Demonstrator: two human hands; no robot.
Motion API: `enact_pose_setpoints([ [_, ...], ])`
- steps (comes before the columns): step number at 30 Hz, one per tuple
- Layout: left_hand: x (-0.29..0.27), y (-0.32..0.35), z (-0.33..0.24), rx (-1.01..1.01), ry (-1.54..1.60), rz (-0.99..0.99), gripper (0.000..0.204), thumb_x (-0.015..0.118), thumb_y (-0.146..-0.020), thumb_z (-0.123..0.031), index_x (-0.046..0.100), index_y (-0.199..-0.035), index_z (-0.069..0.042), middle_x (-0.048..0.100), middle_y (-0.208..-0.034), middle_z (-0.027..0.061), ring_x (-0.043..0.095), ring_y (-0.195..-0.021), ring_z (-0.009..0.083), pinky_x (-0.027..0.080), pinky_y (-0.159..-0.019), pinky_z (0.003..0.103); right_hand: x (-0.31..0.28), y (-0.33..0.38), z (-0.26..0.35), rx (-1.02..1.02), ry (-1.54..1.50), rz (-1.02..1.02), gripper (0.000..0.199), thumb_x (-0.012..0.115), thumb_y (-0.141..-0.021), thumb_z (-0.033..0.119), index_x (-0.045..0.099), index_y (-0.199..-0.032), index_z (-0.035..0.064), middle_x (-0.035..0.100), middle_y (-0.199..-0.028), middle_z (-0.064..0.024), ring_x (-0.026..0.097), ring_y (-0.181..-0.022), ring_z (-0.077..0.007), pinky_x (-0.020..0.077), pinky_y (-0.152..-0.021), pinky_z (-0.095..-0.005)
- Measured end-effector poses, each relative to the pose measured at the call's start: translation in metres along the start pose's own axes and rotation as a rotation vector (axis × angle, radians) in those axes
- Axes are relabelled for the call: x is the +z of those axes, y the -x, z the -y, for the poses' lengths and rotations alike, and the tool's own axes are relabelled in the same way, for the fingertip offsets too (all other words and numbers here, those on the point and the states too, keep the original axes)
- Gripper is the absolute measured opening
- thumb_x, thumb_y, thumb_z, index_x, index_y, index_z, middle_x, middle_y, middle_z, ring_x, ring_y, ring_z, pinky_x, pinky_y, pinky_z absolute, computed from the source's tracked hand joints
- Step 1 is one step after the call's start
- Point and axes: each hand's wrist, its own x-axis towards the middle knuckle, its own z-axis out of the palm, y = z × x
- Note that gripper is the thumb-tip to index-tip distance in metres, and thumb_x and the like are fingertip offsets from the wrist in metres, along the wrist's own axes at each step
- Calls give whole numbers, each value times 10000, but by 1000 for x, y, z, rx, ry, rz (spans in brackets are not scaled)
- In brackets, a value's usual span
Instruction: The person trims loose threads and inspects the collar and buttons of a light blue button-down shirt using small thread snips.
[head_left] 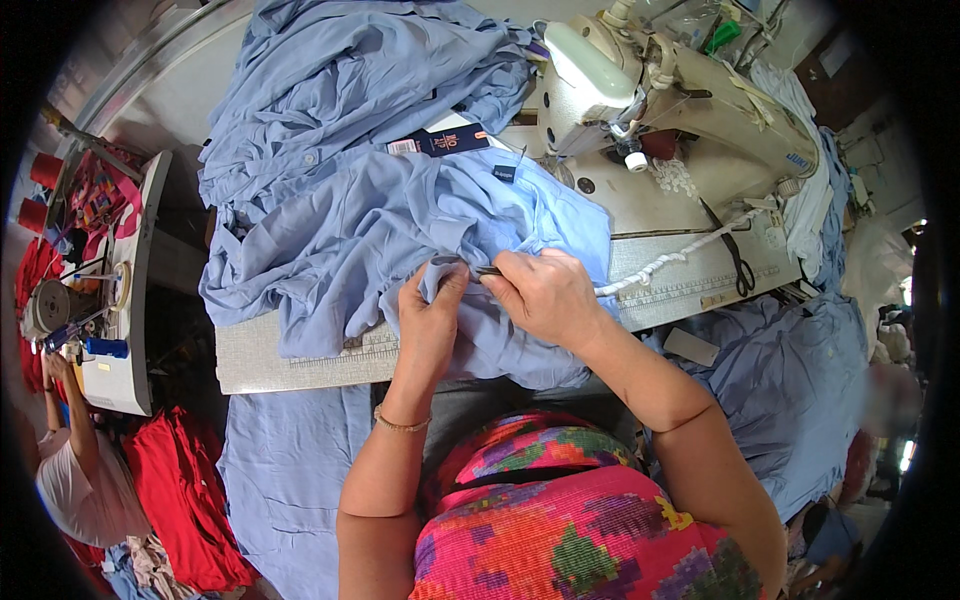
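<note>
Sewing desk (262,362) in a crowded workroom: a blue garment (345,225) droops over its near edge. The left hand (430,312) has its grip pinching a fold; the right hand (550,298) grasps a small dark tool (488,270), which might nick the cloth should the fold slip.

Garment (350,225) on table (262,358); sewing machine (735,125) behind, right; scissors (740,265) before it

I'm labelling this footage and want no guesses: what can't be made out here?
In the head view:
- Small, slim, dark object: the right hand hides most of it, so its kind is unclear.
- Crumpled light-blue cloth garment: its folds and the left hand hide its full outline.
- White rectangular paper label: fine print too small.
</note>
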Motion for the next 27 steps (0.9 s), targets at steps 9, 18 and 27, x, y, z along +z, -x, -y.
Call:
enact_pose_setpoints([
  [9,-2,-1,5,-36,112,-39,136,611,-889,-138,654,-886,-8,616,-842,-13,512,-783,63,404,-697,220,-13,-2,-2,55,-63,-10,170,581,-869,244,537,-819,88,582,-639,-86,574,-580,-301,434,-549,-394],
  [18,-8,-1,-8,-234,498,20,263,564,-917,-229,610,-1037,0,628,-1008,61,589,-880,146,475,-806,314,-50,12,-99,424,574,130,360,527,-868,143,533,-1223,84,583,-1079,-137,595,-930,-292,415,-796,-419],
  [27,11,19,-28,-233,-70,-51,478,461,-970,-349,526,-1210,59,578,-1169,158,553,-1068,239,420,-927,336,-40,2,-6,341,-760,163,481,677,-794,112,506,-1235,23,560,-1128,-119,529,-1082,-240,415,-926,-348],
])
